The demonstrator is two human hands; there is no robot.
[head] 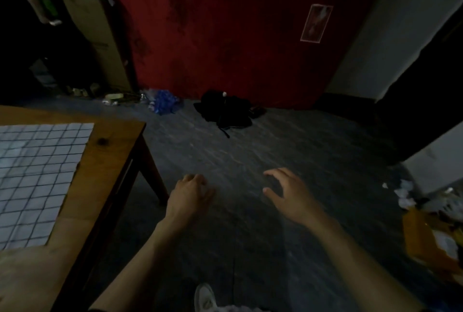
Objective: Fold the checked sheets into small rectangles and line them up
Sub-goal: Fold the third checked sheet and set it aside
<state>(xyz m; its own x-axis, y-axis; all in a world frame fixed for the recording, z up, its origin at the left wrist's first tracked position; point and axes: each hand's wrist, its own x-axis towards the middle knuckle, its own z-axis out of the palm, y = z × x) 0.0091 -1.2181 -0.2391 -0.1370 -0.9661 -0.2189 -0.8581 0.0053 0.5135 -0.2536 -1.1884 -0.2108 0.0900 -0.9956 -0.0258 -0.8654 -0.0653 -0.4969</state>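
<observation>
Your left hand hangs over the dark floor just right of the wooden table, fingers loosely curled together and holding nothing. Your right hand hovers further right of the table, well apart from the left, fingers spread and empty. The checked sheet lies flat and unfolded on the table top, its near corner close to the table's front edge. Beyond the table's far corner, a black bag and blue crumpled plastic sit on the floor against a red wall. A white shoe shows below your arms.
</observation>
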